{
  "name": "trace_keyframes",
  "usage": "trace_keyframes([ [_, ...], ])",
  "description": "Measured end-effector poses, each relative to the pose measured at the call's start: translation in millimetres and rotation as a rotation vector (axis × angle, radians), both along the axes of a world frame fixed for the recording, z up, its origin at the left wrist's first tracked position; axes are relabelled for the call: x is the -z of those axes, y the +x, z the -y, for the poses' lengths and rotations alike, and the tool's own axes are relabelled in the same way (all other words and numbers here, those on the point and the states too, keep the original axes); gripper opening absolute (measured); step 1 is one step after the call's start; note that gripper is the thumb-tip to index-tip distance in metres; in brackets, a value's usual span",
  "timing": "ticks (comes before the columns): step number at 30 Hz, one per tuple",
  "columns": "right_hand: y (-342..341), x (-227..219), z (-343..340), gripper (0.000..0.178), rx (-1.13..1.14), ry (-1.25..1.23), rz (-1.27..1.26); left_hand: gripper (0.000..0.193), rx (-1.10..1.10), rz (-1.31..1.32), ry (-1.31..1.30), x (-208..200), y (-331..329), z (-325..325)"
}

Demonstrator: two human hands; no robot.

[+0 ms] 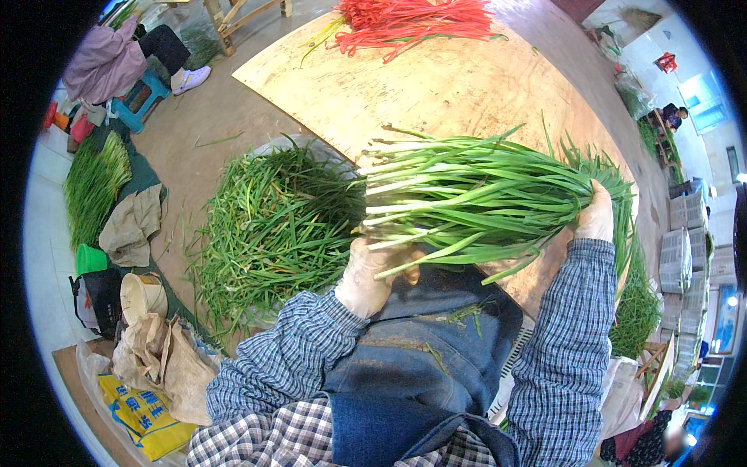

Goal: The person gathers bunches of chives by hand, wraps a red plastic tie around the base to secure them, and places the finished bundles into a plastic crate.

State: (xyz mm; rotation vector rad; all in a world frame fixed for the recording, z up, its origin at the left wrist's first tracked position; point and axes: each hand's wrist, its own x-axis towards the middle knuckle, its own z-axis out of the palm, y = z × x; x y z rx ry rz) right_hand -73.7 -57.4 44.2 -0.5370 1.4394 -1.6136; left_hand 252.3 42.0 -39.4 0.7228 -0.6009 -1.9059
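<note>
Across my lap, over the corner of a wooden board, lies a bunch of garlic chives (475, 187), white stem ends to the left and green leaves to the right. My right hand (596, 214) is closed round its leafy end. At the lower edge of the white ends, my left hand (372, 274) grips the stems with curled fingers; the bunch partly hides these fingers. Just left of it rises a big heap of loose green leaves (272, 218), some of them yellowed. More long leaves (632, 292) hang along the board's right side, beyond my right forearm.
Red ties (412, 23) are piled at the far end of the wooden board (405, 89). To the left are a chive pile (93, 183), a cream bucket (142, 297) and a yellow bag (144, 416). Another person (109, 62) sits far left near a blue stool (144, 100). Crates (686, 210) line the right.
</note>
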Motion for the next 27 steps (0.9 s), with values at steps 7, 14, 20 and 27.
trace_keyframes([
  [7, -21.5, 20.3, 0.9, 0.021, -0.034, 0.024, -0.255, 0.017, 0.156, 0.418, 0.040, -27.1, 29.6, -16.1],
  [14, -4.9, 9.6, -1.9, 0.025, -0.008, 0.026, -0.515, 0.037, 0.058, 2.150, -0.564, -4.1, 142.9, -13.3],
  [20, -13.2, 12.0, -2.5, 0.025, 0.009, 0.045, -0.549, 0.055, 0.066, 0.781, -0.243, -40.2, 38.4, 3.2],
  [27, 1.3, -1.2, -11.7, 0.027, -0.024, 0.247, -1.530, 0.012, -0.100, 1.243, -0.737, -9.2, 8.3, -2.8],
])
